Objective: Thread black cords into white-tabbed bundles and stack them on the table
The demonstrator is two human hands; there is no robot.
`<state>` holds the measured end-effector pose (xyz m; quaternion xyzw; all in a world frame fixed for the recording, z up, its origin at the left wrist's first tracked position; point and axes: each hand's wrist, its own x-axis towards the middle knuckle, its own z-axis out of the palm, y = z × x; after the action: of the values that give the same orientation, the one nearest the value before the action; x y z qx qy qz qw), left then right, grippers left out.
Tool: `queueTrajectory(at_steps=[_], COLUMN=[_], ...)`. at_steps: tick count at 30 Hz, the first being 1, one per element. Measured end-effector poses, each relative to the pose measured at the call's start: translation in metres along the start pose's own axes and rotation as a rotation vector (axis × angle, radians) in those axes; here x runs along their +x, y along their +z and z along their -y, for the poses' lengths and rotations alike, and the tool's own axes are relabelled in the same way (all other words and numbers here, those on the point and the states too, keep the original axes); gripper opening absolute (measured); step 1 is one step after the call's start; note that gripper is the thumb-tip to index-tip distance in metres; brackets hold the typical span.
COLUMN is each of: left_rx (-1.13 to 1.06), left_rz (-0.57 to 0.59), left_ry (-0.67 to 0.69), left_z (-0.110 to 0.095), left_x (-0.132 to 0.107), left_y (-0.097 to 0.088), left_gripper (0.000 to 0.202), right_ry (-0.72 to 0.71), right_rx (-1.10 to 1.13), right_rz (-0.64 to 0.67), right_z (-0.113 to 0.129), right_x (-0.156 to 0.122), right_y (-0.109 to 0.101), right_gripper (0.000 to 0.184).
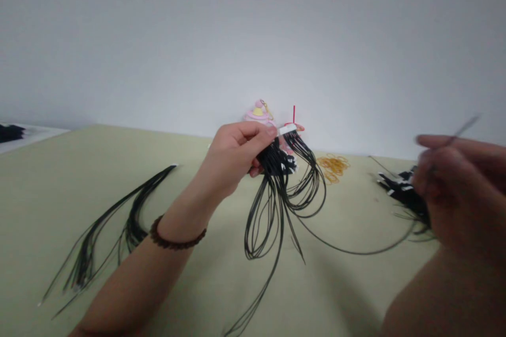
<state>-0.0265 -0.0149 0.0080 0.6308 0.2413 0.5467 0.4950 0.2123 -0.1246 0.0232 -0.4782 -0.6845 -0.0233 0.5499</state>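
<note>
My left hand (247, 150), with a brown bead bracelet at its wrist, pinches a white connector (288, 129) by its left end. Black wires (272, 168) hang from that connector in loops, a few of their ends trailing down. At the right, my right hand (454, 184) is closed and blurred by motion. A thin dark wire (466, 126) sticks up out of its fingers. One long wire (356, 253) curves from the hanging bundle across toward this hand; its far part is hidden behind the hand.
A bundle of black wires (136, 216) lies left on the pale green table (190, 300). Dark wires with white ends (403, 189) lie behind my right hand. Yellow rubber bands (334, 166) and a pink item (256, 113) sit near the wall. A white sheet (39, 138) is far left.
</note>
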Motion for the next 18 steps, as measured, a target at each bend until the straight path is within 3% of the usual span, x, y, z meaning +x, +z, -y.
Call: queueTrajectory(at_steps=[1, 3, 6, 8, 18], left_rx=[-0.016, -0.051, -0.096, -0.120, -0.113], left_rz=[0.005, 0.012, 0.024, 0.029, -0.043], left_ry=[-0.009, -0.039, -0.108, -0.134, -0.168], left_z=[0.001, 0.002, 0.003, 0.003, 0.005], left_x=[0.000, 0.000, 0.001, 0.001, 0.000], left_y=[0.000, 0.000, 0.001, 0.003, 0.012], left_gripper=[0.017, 0.018, 0.020, 0.020, 0.023], right_ry=[0.070, 0.155, 0.087, 0.037, -0.078], right_rx=[0.040, 0.079, -0.002, -0.018, -0.141], right_rz=[-0.174, -0.322, -0.193, -0.110, -0.098], right_z=[0.007, 0.022, 0.034, 0.035, 0.027], right_x=[0.002, 0.002, 0.000, -0.001, 0.000], right_y=[0.015, 0.046, 0.078, 0.088, 0.106], right_gripper=[0.024, 0.017, 0.002, 0.005, 0.011])
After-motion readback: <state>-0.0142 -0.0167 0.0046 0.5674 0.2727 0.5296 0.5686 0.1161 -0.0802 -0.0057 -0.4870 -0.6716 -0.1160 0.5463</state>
